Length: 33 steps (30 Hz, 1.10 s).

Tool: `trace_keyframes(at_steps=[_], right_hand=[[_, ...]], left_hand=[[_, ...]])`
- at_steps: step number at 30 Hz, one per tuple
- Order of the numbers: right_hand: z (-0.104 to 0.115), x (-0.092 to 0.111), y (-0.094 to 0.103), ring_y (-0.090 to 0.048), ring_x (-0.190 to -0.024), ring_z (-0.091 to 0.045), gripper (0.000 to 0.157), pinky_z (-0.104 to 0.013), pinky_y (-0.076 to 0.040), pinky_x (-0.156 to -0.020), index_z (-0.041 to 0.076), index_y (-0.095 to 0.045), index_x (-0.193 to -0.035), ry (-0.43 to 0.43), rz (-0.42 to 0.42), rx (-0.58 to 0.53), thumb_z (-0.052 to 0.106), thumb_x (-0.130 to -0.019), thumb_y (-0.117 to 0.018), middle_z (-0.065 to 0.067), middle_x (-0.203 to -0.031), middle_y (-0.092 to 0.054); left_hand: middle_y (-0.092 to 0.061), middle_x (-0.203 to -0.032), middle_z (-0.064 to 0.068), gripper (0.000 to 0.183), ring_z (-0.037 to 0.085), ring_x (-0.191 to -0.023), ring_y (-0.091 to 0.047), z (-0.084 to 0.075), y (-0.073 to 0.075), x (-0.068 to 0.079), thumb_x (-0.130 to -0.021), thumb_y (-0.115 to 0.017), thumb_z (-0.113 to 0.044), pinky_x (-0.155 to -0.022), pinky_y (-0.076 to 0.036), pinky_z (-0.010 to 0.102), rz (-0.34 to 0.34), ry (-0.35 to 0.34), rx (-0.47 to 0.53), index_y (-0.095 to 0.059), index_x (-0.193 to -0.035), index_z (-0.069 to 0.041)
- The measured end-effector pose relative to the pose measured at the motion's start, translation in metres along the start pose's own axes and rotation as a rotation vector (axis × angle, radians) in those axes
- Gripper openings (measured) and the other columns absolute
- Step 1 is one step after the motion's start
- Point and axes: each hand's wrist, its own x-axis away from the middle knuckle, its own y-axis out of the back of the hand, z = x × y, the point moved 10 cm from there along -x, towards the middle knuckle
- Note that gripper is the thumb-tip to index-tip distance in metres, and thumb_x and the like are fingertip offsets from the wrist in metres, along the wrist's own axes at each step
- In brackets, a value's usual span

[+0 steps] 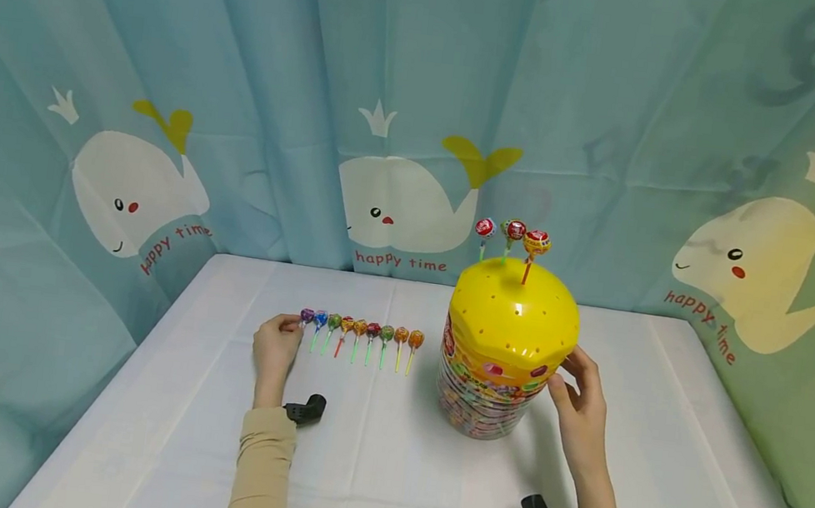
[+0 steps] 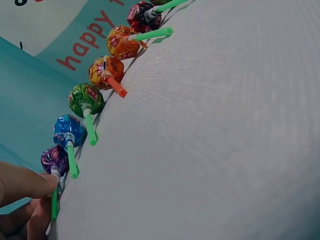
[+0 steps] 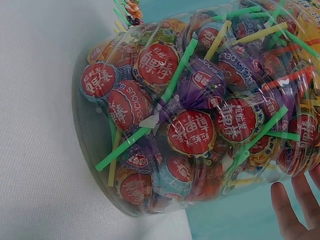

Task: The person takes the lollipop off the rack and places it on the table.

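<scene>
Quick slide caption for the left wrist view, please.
Left hand pinches a purple-wrapped lollipop, next to a blue-wrapped lollipop, at the end of a row of lollipops on white tablecloth.

On the curtain (image 1: 431,47), we read "happy time" 3 times, by the table's (image 1: 369,459) far edge and 2 far corners; on the jar's (image 3: 96,146) wrappers (image 3: 159,64), "真果棒" and "DELICIOUS".
</scene>
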Motion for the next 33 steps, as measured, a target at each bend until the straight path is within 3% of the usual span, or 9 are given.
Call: trace_keyframes(at_steps=[8,15,22,28,33], right_hand=[[0.001,0.001,-0.001,-0.045,-0.121,-0.004,0.047,-0.007,-0.039,-0.094,0.007,-0.041,-0.143,0.002,-0.001,-0.001,0.002,-0.097,-0.05,0.018,-0.132,-0.047],[-0.001,0.0,-0.001,-0.045,-0.12,-0.003,0.047,-0.007,-0.039,-0.093,0.008,-0.04,-0.143,-0.003,-0.003,0.012,0.004,-0.097,-0.05,0.019,-0.132,-0.046],[0.001,0.001,0.0,-0.045,-0.119,-0.001,0.046,-0.006,-0.039,-0.093,0.007,-0.04,-0.142,-0.007,0.0,0.029,0.003,-0.097,-0.05,0.02,-0.131,-0.046],[0.002,0.002,0.0,-0.045,-0.118,-0.002,0.047,-0.004,-0.039,-0.092,0.006,-0.04,-0.142,-0.006,-0.004,0.029,0.0,-0.096,-0.05,0.02,-0.131,-0.047],[0.003,0.001,0.001,-0.045,-0.118,-0.002,0.047,-0.005,-0.039,-0.092,0.005,-0.04,-0.142,0.0,-0.006,0.018,-0.002,-0.096,-0.049,0.019,-0.131,-0.047]], left_hand=[[-0.071,-0.096,0.022,0.023,0.033,-0.086,-0.067,-0.001,0.008,0.003,-0.086,-0.063,-0.004,-0.077,-0.049,0.039,-0.007,-0.002,0.044,-0.07,-0.106,0.002],[-0.072,-0.096,0.019,0.024,0.028,-0.084,-0.066,-0.007,0.024,0.007,-0.087,-0.063,-0.008,-0.071,-0.045,0.027,-0.057,-0.003,0.085,-0.069,-0.109,0.0],[-0.07,-0.099,0.02,0.025,0.03,-0.089,-0.066,-0.036,0.038,0.013,-0.088,-0.064,-0.007,-0.077,-0.046,0.03,-0.106,-0.058,0.168,-0.068,-0.112,0.0],[-0.071,-0.096,0.017,0.022,0.028,-0.085,-0.066,-0.064,0.053,0.019,-0.087,-0.066,-0.006,-0.072,-0.041,0.016,-0.169,-0.145,0.212,-0.07,-0.107,-0.001],[-0.07,-0.096,0.017,0.021,0.027,-0.085,-0.066,-0.084,0.058,0.024,-0.086,-0.067,-0.006,-0.065,-0.036,0.006,-0.171,-0.189,0.236,-0.071,-0.107,-0.002]])
